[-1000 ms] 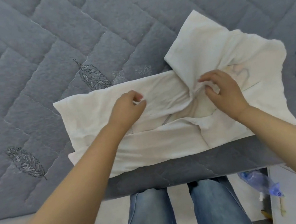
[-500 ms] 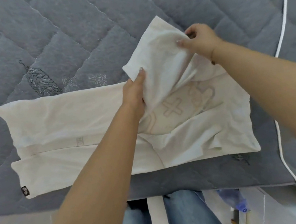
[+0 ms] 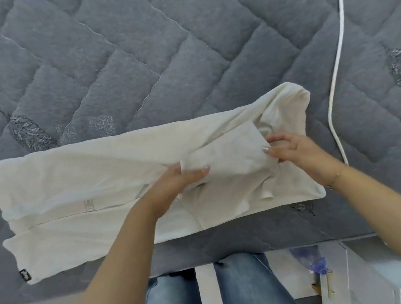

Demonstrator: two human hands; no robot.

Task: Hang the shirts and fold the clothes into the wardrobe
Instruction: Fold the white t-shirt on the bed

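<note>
The left hand point(image 3: 173, 187) pinches the near-left corner of a folded-over sleeve flap point(image 3: 224, 158), thumb on top and fingers curled beneath the cloth. The right hand point(image 3: 295, 150) grips the flap's right end, its fingertips point(image 3: 266, 149) curled onto the fabric edge. Between the two hands the flap lies across the right half of a cream-white shirt point(image 3: 74, 186), which is spread lengthwise on the grey quilted mattress point(image 3: 179, 51), close to its near edge.

The shirt is already folded into a long band; a seam runs along it left to right. A small black tag point(image 3: 25, 276) sits at the near-left corner of the hem, bearing pale lettering too small to read. A faint grey rectangular marking point(image 3: 89, 205) shows through the fabric near the middle, also illegible. Just beyond the right fingers a bit of printed outline point(image 3: 266, 129) peeks from under the flap; what it depicts cannot be told.

A white cord point(image 3: 337, 66) trails down the mattress, just right of the shirt and apart from it. Embroidered leaf motifs point(image 3: 27, 131) mark the quilting. Below the mattress edge are the person's jeans point(image 3: 240, 289) and a blue-tinted plastic bottle point(image 3: 312, 260) beside them.
</note>
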